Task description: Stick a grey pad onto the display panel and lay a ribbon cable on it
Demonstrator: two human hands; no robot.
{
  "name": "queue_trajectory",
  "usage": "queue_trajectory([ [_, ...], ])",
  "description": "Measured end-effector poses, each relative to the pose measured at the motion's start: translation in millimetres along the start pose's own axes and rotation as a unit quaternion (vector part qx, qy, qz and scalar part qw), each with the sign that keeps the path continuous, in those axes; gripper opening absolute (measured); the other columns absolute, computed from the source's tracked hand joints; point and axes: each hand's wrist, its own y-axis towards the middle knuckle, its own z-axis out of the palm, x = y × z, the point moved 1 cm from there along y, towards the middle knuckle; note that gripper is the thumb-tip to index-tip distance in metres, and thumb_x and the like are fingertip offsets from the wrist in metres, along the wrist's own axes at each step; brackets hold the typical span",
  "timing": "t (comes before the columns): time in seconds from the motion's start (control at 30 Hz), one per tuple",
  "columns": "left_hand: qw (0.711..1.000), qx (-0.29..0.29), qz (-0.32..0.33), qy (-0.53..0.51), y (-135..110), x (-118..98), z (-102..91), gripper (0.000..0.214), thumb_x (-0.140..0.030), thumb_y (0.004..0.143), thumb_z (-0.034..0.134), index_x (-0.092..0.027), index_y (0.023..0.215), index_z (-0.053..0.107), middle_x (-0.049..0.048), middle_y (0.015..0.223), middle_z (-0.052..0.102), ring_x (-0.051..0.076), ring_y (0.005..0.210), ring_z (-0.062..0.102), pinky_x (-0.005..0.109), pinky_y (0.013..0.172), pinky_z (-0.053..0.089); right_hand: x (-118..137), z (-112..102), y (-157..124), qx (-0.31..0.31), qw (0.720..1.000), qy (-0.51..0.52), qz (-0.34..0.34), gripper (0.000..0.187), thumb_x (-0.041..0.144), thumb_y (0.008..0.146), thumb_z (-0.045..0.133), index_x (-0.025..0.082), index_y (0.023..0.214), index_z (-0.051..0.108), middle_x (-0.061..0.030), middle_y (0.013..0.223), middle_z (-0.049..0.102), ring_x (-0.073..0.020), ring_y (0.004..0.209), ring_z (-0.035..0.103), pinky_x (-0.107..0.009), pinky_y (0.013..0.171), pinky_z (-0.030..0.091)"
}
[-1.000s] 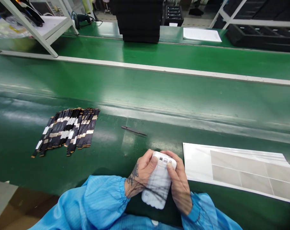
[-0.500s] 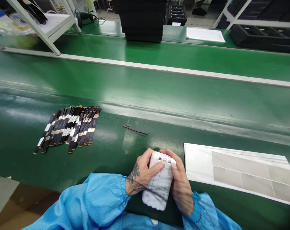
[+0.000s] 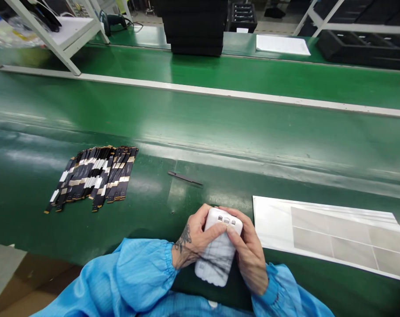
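A white, rounded box-like device (image 3: 216,259) with small ports along its top end is held between both hands near the front edge of the green bench. My left hand (image 3: 201,235) wraps its left side, thumb lying across the upper face. On the other side, my right hand (image 3: 249,246) grips the right edge, its thumb pressed on the face just below the ports. Fingers behind the device are hidden. Beyond the hands lies a pair of dark tweezers (image 3: 185,178). To the left, a fanned pile of black flex cable strips (image 3: 92,178) rests on the bench.
White sheets with grey rectangular stickers (image 3: 332,237) lie at right. Behind the white rail (image 3: 200,89) stand a black tray stack (image 3: 193,28), some paper (image 3: 282,45) and a black tray (image 3: 365,49). A handheld scanner (image 3: 112,21) sits beside a white rack (image 3: 76,33) at back left.
My right thumb has slid left and inward across the device's face, nearer the left thumb. Both hands still hold the device; the whole view has shifted slightly.
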Motion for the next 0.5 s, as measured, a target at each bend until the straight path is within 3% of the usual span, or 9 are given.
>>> queue_trajectory([
  [0.17, 0.997, 0.028, 0.013, -0.076, 1, -3, -0.4, 0.068, -0.079, 0.075, 0.056, -0.012, 0.091, 0.056, 0.0016, 0.073, 0.051, 0.011, 0.063, 0.042, 0.023, 0.058, 0.035, -6, -3, 0, -0.025, 0.999, 0.031, 0.031, 0.029, 0.038, 0.092, 0.06, 0.037, 0.121, 0.062, 0.0016, 0.126, 0.061, -0.0143, 0.112, 0.059, -0.022, 0.095, 0.05],
  [0.37, 0.986, 0.039, -0.01, -0.161, 7, -3, -2.4, 0.053, -0.057, 0.074, 0.074, -0.013, 0.1, 0.062, 0.0054, 0.088, 0.064, 0.016, 0.082, 0.056, 0.025, 0.073, 0.045, -10, 1, 9, -0.087, 0.983, 0.156, 0.041, 0.032, 0.049, 0.091, 0.059, 0.036, 0.12, 0.062, 0.0017, 0.134, 0.057, -0.0148, 0.114, 0.059, -0.023, 0.091, 0.053],
  [0.5, 0.966, -0.023, -0.024, -0.256, 14, -3, -4.6, 0.054, -0.058, 0.069, 0.078, -0.014, 0.097, 0.065, 0.0035, 0.085, 0.064, 0.015, 0.079, 0.058, 0.023, 0.071, 0.046, -15, 3, 10, -0.048, 0.968, 0.182, 0.165, 0.05, 0.064, 0.085, 0.058, 0.024, 0.115, 0.065, -0.0063, 0.12, 0.064, -0.024, 0.11, 0.061, -0.037, 0.094, 0.052],
])
